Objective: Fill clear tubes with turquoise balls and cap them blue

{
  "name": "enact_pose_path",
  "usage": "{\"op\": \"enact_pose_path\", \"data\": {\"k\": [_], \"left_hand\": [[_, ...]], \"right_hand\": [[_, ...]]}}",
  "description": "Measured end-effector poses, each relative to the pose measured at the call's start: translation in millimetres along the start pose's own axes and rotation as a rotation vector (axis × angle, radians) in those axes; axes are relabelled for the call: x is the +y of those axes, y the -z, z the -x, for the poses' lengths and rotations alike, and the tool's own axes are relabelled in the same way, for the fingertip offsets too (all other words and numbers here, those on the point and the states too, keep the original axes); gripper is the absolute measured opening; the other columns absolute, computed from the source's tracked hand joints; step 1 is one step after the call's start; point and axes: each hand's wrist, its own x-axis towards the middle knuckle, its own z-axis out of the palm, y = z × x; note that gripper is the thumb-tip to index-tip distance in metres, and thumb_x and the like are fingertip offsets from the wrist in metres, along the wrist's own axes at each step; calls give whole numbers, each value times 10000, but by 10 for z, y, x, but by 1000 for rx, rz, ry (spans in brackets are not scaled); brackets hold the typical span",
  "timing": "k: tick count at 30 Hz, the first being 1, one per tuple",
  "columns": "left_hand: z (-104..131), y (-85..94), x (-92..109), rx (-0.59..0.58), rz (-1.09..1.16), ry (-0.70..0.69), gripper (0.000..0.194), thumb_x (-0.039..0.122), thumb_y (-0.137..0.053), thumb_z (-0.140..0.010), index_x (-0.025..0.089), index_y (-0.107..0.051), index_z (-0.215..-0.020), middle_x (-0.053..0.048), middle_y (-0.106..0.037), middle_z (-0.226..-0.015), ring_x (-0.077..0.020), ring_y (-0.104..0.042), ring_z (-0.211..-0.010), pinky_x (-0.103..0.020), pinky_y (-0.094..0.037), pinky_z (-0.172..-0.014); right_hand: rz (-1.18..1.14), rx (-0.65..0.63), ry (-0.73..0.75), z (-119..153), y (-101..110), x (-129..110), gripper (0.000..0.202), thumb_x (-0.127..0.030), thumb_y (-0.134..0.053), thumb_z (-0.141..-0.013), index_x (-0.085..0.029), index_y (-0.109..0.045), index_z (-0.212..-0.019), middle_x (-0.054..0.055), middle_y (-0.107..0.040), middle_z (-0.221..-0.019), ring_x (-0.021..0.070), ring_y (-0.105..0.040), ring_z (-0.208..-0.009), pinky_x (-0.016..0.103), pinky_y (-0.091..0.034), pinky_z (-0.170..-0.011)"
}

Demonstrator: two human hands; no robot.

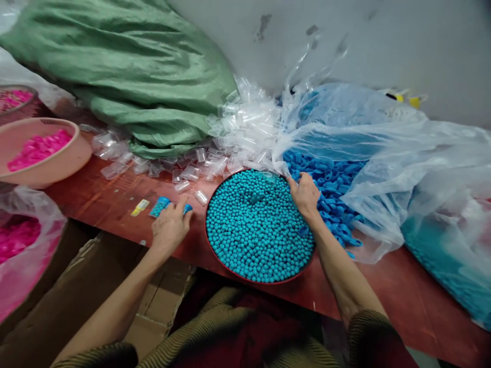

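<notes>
Cardboard box (pixel 115 286) sits nearest, under the bench (pixel 107 199) edge by my lap. My left hand (pixel 171 225) rests on the bench, grip closed on small blue parts (pixel 163 204), pinned flat so they don't roll. My right hand (pixel 305 194) reaches over the red tray of teal beads (pixel 257 230), fingers curled into the blue caps (pixel 330 184) spilling from the clear bag (pixel 383 148); I cannot tell if it grips any. Clear tubes (pixel 238 133) heaped behind, within reach.

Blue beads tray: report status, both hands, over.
Left hand resting on blue pieces on the red table. Right hand at tray far rim, by blue rings. Blue beads heaped full.
</notes>
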Motion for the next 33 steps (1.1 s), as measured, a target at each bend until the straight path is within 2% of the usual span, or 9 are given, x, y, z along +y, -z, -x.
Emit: {"op": "enact_pose_path", "data": {"k": [3,5,9,13,17,21,25,28,33], "left_hand": [[-62,-89,240,84,47,-90,362,310,-386,-887,159,-581,-1153,-131,-636,-1001,-267,-581,-911,-355,-439,-776],[-151,-218,532,43,220,-195,311,279,-392,-897,157,-595,-1098,-103,-642,-1042,-226,-586,-934,-322,-436,-831],[-359,-489,1113,-85,406,-312,290,289,-475,-880,180,-560,-1136,-77,-621,-1072,-195,-590,-929,-301,-443,-847],[-451,-658,1414,-167,371,-344,332,298,-550,-842,196,-553,-1158,-78,-583,-1068,-218,-590,-929,-314,-457,-804],[-432,-755,1498,-185,323,-312,306,313,-538,-847,222,-582,-1136,-69,-559,-1031,-216,-598,-876,-317,-461,-768],[-407,-752,1498,-198,353,-298,260,341,-550,-839,248,-613,-1074,-45,-552,-984,-193,-593,-872,-301,-462,-780],[-382,-666,1445,-175,431,-388,192,280,-530,-843,176,-586,-994,-63,-588,-993,-202,-579,-951,-309,-446,-864],[-350,-629,1401,-240,496,-402,193,219,-489,-850,167,-530,-1030,-62,-621,-945,-205,-596,-905,-325,-452,-843],[-350,-662,1323,-300,713,-363,163,206,-464,-840,173,-508,-994,-45,-621,-913,-183,-589,-850,-314,-454,-815]], "right_hand": [[124,-23,-68,-258,-93,6,514,-463,-503,-847,-41,-531,-1139,245,-628,-1071,322,-630,-903,368,-459,-712],[179,-72,-34,-302,-148,-18,439,-406,-505,-855,-44,-556,-1096,248,-645,-1023,311,-634,-895,357,-457,-712],[244,-152,73,-244,-112,0,345,-292,-433,-895,-55,-587,-1092,244,-661,-999,311,-632,-928,367,-452,-732],[227,-150,214,-44,63,-8,459,-363,-405,-920,-135,-469,-1313,175,-680,-1025,282,-637,-924,336,-448,-727],[231,-327,380,306,33,-117,454,-339,-367,-936,-152,-423,-1346,138,-677,-1047,239,-635,-910,295,-455,-715],[234,-438,527,517,-84,-81,342,-220,-390,-911,-84,-550,-1181,165,-655,-1048,243,-614,-964,309,-470,-788],[1,-380,507,460,-33,23,366,-246,-444,-894,-121,-557,-1218,146,-662,-1099,244,-621,-1004,337,-478,-869],[-201,-302,492,425,-15,-31,411,-279,-415,-909,-185,-510,-1297,102,-669,-1128,235,-633,-1005,353,-497,-863],[-299,-367,584,471,-120,-144,403,-220,-386,-897,-161,-548,-1262,111,-664,-1141,223,-625,-1038,359,-486,-903]]}}
